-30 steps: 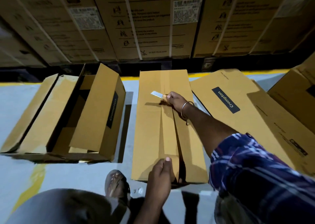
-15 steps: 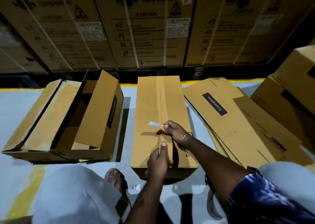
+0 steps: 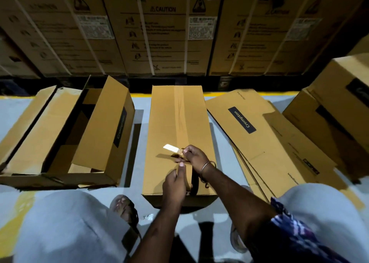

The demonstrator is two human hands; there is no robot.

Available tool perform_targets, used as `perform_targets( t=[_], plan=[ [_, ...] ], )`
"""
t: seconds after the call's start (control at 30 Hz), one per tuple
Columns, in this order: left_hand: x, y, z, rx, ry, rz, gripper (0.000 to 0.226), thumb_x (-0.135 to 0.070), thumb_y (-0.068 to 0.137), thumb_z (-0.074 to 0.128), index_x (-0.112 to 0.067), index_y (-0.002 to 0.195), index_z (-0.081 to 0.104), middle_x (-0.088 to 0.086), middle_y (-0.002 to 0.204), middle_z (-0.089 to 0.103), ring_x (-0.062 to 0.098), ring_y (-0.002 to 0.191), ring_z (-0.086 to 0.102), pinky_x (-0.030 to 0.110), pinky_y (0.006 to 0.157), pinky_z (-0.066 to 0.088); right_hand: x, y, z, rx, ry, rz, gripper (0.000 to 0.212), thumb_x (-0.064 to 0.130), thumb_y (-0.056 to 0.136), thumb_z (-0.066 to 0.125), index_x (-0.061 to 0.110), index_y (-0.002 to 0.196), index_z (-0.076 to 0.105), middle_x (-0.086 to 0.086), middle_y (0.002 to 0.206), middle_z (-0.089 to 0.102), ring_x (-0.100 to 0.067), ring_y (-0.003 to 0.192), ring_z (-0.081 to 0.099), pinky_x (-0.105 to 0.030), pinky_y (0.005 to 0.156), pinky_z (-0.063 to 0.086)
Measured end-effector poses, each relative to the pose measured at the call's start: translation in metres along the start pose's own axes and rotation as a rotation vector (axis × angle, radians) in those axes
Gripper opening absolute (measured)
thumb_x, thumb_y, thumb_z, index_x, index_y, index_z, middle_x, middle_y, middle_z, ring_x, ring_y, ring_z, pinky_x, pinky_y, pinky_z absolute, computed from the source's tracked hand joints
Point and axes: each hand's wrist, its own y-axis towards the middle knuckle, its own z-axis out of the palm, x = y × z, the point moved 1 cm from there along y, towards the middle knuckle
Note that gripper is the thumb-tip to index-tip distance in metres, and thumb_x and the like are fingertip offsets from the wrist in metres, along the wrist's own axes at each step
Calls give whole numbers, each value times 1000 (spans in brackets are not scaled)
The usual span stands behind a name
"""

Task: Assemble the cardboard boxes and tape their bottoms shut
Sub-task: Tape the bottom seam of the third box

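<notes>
Since the earlier frames the right hand has been drawn from the far half of the box back toward its near end, and the left hand has been brought up from the near edge to meet it. The box is laid flat on the floor in the middle of the view, long axis running near to far, with a strip of tape seen along its centre seam from the far end down to the hands. A small object with a pale, flat blade-like tip is pinched in the curled fingers of the right hand, the tip pointing left just above the cardboard; what it is cannot be told for certain. The left hand is held just near of the right, fingers curled and thumb raised, and the tape at the seam appears to be pinched by it, though the grip is partly hidden. A bangle is worn on the right wrist. To the left, an open box is lying on its side with flaps spread. To the right, flattened cartons marked "Crompton" are stacked on the floor, and further boxes are seen at the right edge. Large strapped cartons are lined along the far side. Grey-clad knees and a sandalled foot are visible at the near edge.
</notes>
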Motion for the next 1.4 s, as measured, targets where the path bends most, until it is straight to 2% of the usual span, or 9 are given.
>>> perform_targets(
  t=[0.2, 0.3, 0.43, 0.6, 0.7, 0.97, 1.1, 1.2, 1.4],
  plan=[
    [-2, -15, -15, 61, 108, 32, 42, -47, 106, 52, -20, 74, 56, -5, 66, 53, 20, 70, 54, 30, 60, 37, 16, -16, -2, 31, 58, 14, 21, 46, 91, 58, 29, 78, 60, -19, 106, 75, -36, 106, 72, -48, 96, 47],
    [19, -34, -34, 223, 45, -256, 39, -43, 106, 57, -6, 105, 70, 9, 70, 69, 23, 61, 68, 32, 63, 58, 19, -17, -1, 25, 79, 26, 20, 48, 87, 59, 29, 80, 61, -11, 106, 78, -34, 104, 73, -52, 96, 47],
    [53, -52, -40, 255, 23, -407, 38, -27, 103, 65, 1, 112, 42, 29, 84, 65, 26, 43, 64, 33, 41, 54, 32, -25, -1, 52, 59, -1, 18, 43, 95, 53, 31, 86, 61, -1, 99, 79, -33, 106, 71, -56, 107, 43],
    [74, -39, -31, 203, 231, -217, 85, -35, 100, 66, -24, 165, 12, 20, 145, 55, 38, 93, 74, 41, 73, 63, 43, -39, -2, 28, 74, 3, 23, 41, 96, 55, 20, 89, 61, -10, 102, 75, -30, 104, 73, -47, 104, 45],
    [81, -37, -21, 176, 296, -159, 85, -33, 106, 58, -25, 167, -1, 14, 154, 51, 35, 123, 64, 34, 97, 52, 37, -53, -2, 50, 102, 15, 18, 29, 104, 51, 16, 96, 61, -10, 102, 77, -25, 102, 74, -48, 105, 45],
    [62, -6, -2, 135, 185, -85, 82, -33, 107, 56, -22, 167, 1, 1, 117, 69, 19, 102, 67, 27, 92, 49, 20, -86, 4, 29, -8, -106, 24, 21, 106, 50, 23, 83, 56, 5, 79, 56, -16, 79, 49, -34, 77, 40],
    [56, 21, -3, 187, 84, -90, 74, -22, 107, 58, -16, 166, 14, -7, 91, 71, 1, 63, 69, 21, 64, 55, 33, -79, -2, 2, 27, -107, 27, 15, 107, 48, 20, 82, 53, 6, 75, 50, -9, 73, 45, -30, 71, 37],
    [64, 38, -6, 192, 17, -78, 86, -22, 105, 60, -25, 168, 1, 6, 98, 78, 20, 73, 77, 45, 75, 65, 45, -72, -5, -52, 116, -107, 26, 12, 109, 44, 15, 84, 52, 1, 81, 62, -1, 75, 60, -23, 73, 46],
    [83, 40, -3, 186, 42, -40, 81, -28, 107, 56, -41, 165, 2, 1, 89, 79, 20, 70, 78, 37, 69, 61, 28, -65, 3, -36, -82, -111, 24, 20, 108, 48, 22, 85, 53, 6, 79, 57, -11, 78, 53, -31, 74, 41]
  ],
)
